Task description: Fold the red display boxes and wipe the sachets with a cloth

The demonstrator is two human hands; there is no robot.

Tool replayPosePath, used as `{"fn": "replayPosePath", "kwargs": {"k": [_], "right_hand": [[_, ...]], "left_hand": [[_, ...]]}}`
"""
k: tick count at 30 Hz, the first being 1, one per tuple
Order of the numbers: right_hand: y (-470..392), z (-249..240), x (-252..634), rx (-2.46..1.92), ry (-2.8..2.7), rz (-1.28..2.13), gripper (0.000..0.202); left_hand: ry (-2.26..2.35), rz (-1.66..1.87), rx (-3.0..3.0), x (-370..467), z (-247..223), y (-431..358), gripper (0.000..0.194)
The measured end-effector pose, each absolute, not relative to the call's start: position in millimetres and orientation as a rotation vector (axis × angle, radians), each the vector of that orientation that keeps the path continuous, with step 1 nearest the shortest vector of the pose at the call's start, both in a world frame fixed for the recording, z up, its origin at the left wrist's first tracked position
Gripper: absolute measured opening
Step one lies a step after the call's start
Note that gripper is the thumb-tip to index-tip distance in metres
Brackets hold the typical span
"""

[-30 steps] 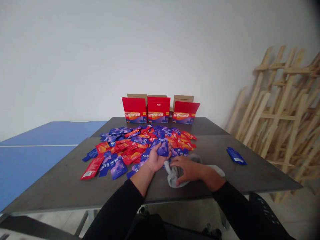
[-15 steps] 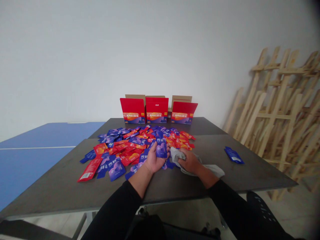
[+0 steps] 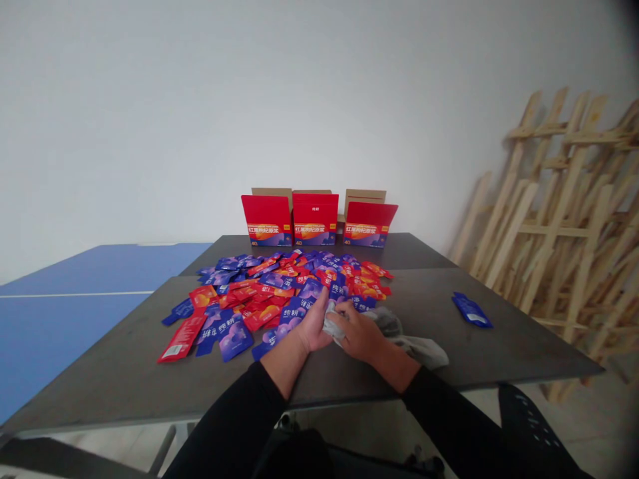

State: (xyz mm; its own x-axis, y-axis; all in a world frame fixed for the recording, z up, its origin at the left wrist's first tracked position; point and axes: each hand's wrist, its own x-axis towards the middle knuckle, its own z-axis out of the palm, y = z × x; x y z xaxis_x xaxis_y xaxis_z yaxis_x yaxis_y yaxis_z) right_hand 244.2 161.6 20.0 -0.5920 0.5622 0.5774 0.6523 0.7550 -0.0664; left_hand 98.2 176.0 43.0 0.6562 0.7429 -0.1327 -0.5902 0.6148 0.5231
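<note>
My left hand [image 3: 314, 327] holds a blue-purple pouch [image 3: 338, 289] upright at the near edge of the pile. Bunched in my right hand [image 3: 358, 332] is a grey-white cloth [image 3: 422, 349], pressed against the lower part of that pouch; its loose end trails right onto the table. Red pouches [image 3: 258, 313] and blue pouches [image 3: 233, 334] lie heaped left of and beyond my hands. One separate blue pouch [image 3: 472, 311] lies on the right of the table.
Three open red boxes [image 3: 269, 229], [image 3: 315, 227], [image 3: 368, 229] stand at the back of the dark table [image 3: 124, 379]. A blue table [image 3: 74, 299] adjoins on the left. Wooden easels [image 3: 559, 213] lean against the wall at right.
My right hand has moved left with the cloth, from beside the pouch onto its lower part. The pouch in my left hand has shifted slightly right.
</note>
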Motion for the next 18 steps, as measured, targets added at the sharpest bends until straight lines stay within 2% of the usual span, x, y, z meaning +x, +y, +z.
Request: {"fn": "replayPosePath", "kwargs": {"k": [2,5,10,14,18], "right_hand": [[165,16,246,-0.893,-2.367,-0.227,0.035],[170,17,251,-0.906,-2.337,-0.244,0.033],[174,26,259,-1.125,-2.128,-0.194,0.035],[180,32,266,-1.236,-1.947,-0.147,0.027],[188,32,274,-1.291,-1.85,-0.152,0.028]], "left_hand": [[0.371,0.796,0.489,100,41,176,0.056],[0.393,0.824,0.519,104,39,174,0.049],[0.479,0.802,0.601,106,36,171,0.038],[0.517,0.735,0.673,104,33,170,0.038],[0.506,0.731,0.749,101,32,169,0.031]]}}
